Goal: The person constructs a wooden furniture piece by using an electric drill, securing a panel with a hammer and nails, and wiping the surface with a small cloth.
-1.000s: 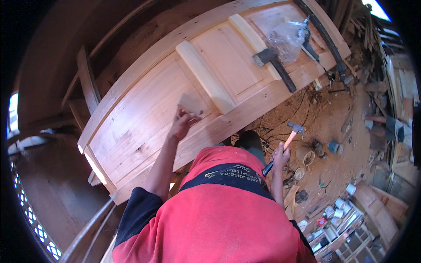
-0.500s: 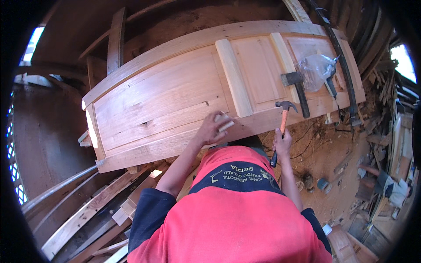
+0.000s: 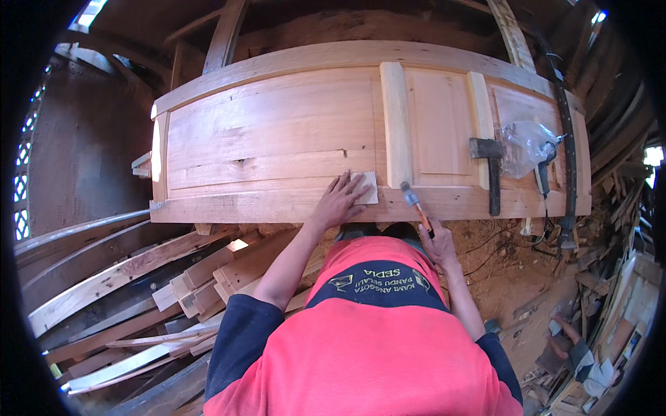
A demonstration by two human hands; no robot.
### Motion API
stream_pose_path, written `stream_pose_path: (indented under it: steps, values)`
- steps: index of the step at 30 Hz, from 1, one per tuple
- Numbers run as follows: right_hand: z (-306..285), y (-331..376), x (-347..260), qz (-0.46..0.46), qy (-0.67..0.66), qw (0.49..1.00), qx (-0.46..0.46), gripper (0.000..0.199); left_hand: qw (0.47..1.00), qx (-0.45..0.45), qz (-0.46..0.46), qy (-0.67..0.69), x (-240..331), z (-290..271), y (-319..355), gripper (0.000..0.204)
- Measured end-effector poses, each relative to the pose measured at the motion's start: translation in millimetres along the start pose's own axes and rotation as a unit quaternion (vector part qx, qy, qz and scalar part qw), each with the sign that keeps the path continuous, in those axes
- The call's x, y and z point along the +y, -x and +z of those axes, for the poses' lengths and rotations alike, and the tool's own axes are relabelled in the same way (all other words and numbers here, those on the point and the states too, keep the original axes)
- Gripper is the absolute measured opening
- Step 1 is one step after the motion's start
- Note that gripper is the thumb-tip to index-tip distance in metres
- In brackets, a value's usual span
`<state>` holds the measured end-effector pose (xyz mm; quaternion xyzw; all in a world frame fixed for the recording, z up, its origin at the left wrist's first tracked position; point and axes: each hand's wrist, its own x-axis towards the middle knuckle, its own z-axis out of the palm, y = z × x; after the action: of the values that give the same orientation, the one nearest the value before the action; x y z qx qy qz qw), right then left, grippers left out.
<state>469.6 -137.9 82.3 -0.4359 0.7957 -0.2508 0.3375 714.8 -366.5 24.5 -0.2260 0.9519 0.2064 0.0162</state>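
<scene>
A large panelled wooden door (image 3: pixel 277 139) lies flat in front of me. My left hand (image 3: pixel 338 201) presses a small pale wooden block (image 3: pixel 365 187) against the door's near rail. My right hand (image 3: pixel 437 243) grips a claw hammer (image 3: pixel 415 202) by its orange handle, the head raised just right of the block. A second, dark hammer (image 3: pixel 491 170) lies on the door further right, beside a clear plastic bag (image 3: pixel 526 145) and a power tool (image 3: pixel 544 163).
Loose planks and offcuts (image 3: pixel 159 291) pile up at lower left. Scrap wood and clutter (image 3: pixel 603 305) cover the dirt floor at right. Timber beams (image 3: pixel 222 35) run beyond the door.
My view has swung so the door lies level. My left hand with the block slid right along the near rail, and my right hand brought the hammer up beside it.
</scene>
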Motion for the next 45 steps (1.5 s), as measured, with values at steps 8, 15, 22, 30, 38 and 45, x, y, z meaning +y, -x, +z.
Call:
stream_pose_path:
  steps: [8,15,22,30,38,45]
  values:
    - [-11.0,-16.2,-12.3,-0.226,0.201,0.943,-0.136,0.031,0.993,-0.009,0.015,0.120,-31.0,-19.8,8.1,0.083]
    - [5.0,-46.3,-22.1,-0.441,0.251,0.853,-0.121,0.026,0.997,-0.034,0.002,0.072,-33.1,-19.2,6.3,0.081]
    - [3.3,-72.4,-16.1,-0.424,0.347,0.829,-0.111,0.027,0.998,-0.016,0.026,0.057,-37.6,-15.5,6.3,0.075]
    - [-3.2,-83.0,-8.7,-0.466,0.390,0.793,-0.049,0.026,0.998,-0.016,0.010,0.057,-35.2,-14.7,6.0,0.074]
    - [-2.4,-88.3,-8.1,-0.417,0.369,0.826,-0.092,0.027,0.997,-0.008,0.015,0.072,-35.1,-15.0,5.0,0.072]
    - [-17.0,-81.7,-25.6,-0.448,0.276,0.848,-0.056,0.030,0.997,-0.030,-0.015,0.070,-30.5,-18.3,2.6,0.072]
